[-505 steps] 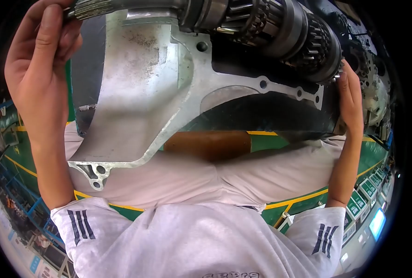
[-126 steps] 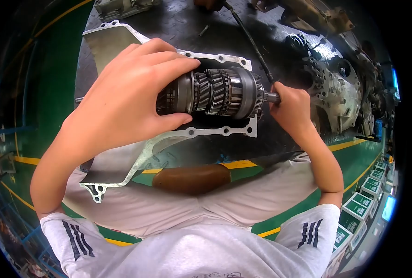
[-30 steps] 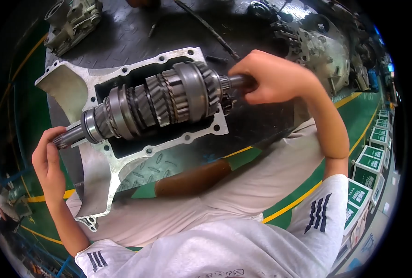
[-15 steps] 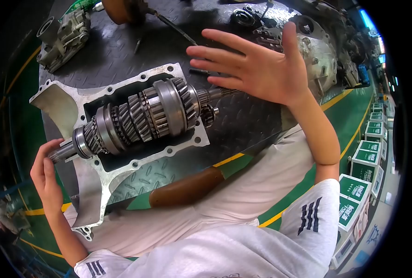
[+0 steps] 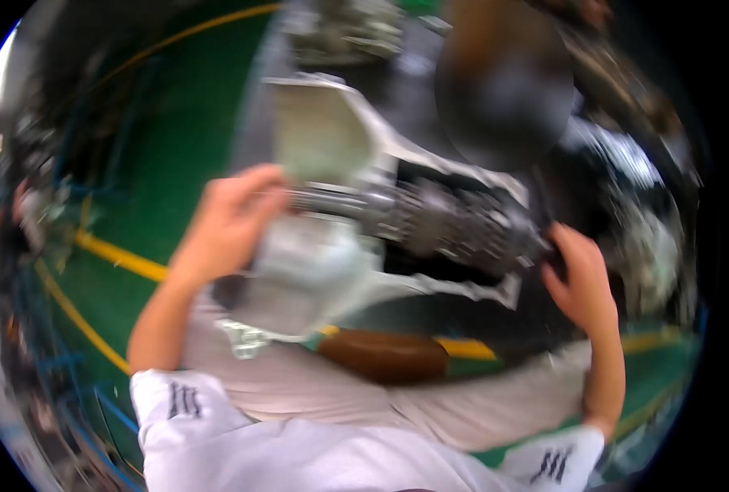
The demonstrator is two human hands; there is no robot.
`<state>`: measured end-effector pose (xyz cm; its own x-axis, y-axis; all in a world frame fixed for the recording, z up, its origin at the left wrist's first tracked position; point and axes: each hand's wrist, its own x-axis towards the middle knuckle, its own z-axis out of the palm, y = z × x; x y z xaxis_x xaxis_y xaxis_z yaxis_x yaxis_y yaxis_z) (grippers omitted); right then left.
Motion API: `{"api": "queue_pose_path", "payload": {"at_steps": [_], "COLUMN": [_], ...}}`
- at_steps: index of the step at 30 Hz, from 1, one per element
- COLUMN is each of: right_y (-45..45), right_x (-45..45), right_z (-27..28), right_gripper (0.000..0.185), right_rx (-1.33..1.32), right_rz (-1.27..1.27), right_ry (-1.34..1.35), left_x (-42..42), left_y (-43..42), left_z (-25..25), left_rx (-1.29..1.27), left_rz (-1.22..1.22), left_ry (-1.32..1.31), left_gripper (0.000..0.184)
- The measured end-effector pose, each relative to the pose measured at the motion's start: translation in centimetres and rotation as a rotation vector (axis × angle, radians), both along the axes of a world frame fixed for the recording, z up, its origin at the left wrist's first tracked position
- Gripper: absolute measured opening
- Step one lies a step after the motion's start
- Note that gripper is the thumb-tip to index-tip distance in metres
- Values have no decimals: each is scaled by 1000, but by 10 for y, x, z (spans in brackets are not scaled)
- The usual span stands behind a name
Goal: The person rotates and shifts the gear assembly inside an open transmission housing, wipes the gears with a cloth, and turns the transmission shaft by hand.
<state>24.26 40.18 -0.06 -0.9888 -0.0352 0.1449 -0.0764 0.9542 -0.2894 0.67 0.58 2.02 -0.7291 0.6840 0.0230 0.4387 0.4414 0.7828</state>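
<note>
A gear shaft [image 5: 451, 220], stacked with several gears, lies along the open gearbox housing [image 5: 442, 284]. Motion blurs both. My left hand [image 5: 237, 217] is closed on the smooth left end of the shaft, thumb and fingers pinching it beyond the gears. At the other end, my right hand [image 5: 579, 275] curls its fingers and thumb around the shaft's tip, just outside the housing's right wall. Its fingertips are partly hidden. Whether the shaft touches its seats in the housing, I cannot tell.
A blurred metal casting [image 5: 344, 33] stands at the far left of the dark workbench [image 5: 418, 61]. A large rounded brown-and-dark object [image 5: 504, 82] is behind the housing. Pale metal casings [image 5: 647, 254] stand at right. Yellow lines [image 5: 127, 256] cross the green floor.
My right hand, spread open above the bench before, is now closed at the shaft's right end. My left hand still holds the left end. The whole view has swung, shifting the housing rightward.
</note>
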Motion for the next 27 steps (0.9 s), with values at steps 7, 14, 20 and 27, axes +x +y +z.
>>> {"api": "queue_pose_path", "payload": {"at_steps": [7,14,20,27], "right_y": [6,0,-4,-2], "right_x": [4,-11,-12,-10], "right_z": [-68,-52,-45,-42], "right_gripper": [32,22,21,21], "right_rx": [194,178,159,127], "right_rz": [-218,-191,-179,-173], "right_ry": [243,266,217,159], "left_x": [-3,-1,-2,-4], "left_y": [-9,-11,-11,-9], "left_z": [-7,-10,-10,-6], "left_rx": [101,132,120,58], "left_rz": [-128,-133,-136,-127], "left_ry": [61,135,189,138], "left_gripper": [22,28,29,27]}}
